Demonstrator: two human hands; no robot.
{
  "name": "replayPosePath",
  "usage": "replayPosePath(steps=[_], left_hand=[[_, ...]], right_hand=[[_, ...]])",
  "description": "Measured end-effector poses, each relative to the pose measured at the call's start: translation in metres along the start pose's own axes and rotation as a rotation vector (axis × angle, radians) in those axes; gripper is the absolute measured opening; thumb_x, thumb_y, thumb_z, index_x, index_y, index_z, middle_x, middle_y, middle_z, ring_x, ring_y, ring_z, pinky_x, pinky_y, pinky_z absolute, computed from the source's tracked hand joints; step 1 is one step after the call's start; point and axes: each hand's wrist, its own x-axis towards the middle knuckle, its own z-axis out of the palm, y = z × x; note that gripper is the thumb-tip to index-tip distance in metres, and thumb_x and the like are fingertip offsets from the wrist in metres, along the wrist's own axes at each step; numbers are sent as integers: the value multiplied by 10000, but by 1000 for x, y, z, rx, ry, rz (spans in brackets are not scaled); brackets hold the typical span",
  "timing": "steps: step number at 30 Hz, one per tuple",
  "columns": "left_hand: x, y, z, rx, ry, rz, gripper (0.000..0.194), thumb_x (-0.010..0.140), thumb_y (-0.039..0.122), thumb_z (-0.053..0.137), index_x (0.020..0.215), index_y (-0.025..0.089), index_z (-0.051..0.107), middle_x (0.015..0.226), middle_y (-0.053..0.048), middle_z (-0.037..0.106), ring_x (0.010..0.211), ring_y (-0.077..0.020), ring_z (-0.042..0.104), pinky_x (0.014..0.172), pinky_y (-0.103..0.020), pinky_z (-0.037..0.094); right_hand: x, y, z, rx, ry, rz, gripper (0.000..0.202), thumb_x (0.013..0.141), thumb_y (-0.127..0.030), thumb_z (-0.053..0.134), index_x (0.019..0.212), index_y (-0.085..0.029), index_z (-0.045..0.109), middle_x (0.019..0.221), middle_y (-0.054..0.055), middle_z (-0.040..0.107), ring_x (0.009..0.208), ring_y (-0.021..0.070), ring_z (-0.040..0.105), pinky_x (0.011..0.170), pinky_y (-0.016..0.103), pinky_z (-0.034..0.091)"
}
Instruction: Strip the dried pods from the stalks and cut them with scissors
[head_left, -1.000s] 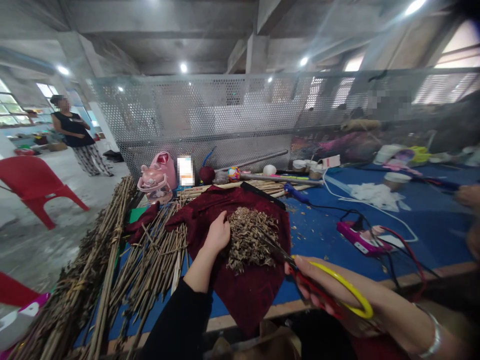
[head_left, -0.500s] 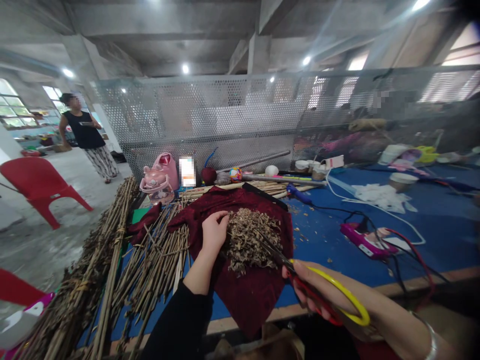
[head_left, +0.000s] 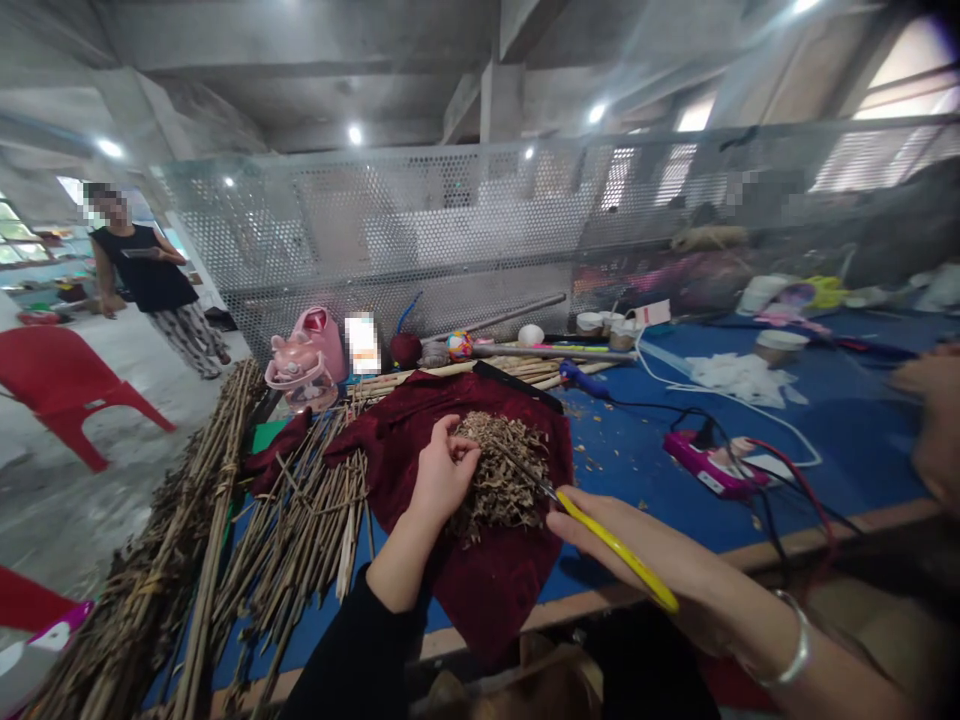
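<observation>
From where I stand, the right hand [head_left: 630, 522] is gripping scissors [head_left: 622, 556] by their yellow handle, the blades angled into a heap of dry, curled plant bits [head_left: 506, 485]. The left hand [head_left: 442, 478] sits at the heap's near-left side, fingers half curled; I can't tell whether anything is pinched between them. The heap lies between the hands, on a dark red cloth [head_left: 491, 600] spread over the blue bench [head_left: 630, 440].

What worries me is how near the left fingertips are to those blades: should the hand slide inward while they close, a finger could be nicked. Blades pushed too deep could snag the cloth. Its front corner reaches past the bench edge, so a forearm or lap catching it might drag the bits off.
</observation>
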Motion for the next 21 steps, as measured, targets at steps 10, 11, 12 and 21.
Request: replayPosePath(steps=[10,11,12,21], left_hand=[[2,10,-35,218,92,122,196,804,311,535,900,161,616,840,-42,635,687,-120,551,669,-238,436],[2,13,-41,235,35,140,194,804,332,541,822,164,638,771,-30,632,675,-122,552,660,-235,430],[1,16,-45,244,-47,161,201,792,347,562,760,171,653,722,-21,627,664,-122,554,653,-231,426],[-2,16,-42,318,-410,245,138,749,301,639,832,231,724,779,-23,660,756,-145,600,730,-237,445]], right_hand=[[3,6,0,-15,78,-63,440,828,-611,362,765,-207,524,718,43,596,633,169,525,620,265,430],[0,8,-1,19,67,-45,462,822,-631,349,757,-204,512,693,32,573,598,150,500,559,243,421],[-3,10,-2,58,49,-20,487,813,-656,335,755,-201,500,674,23,550,560,131,472,497,223,400],[-34,29,15,442,-45,217,562,716,-743,397,889,-222,516,628,-5,499,460,91,445,381,184,357]])
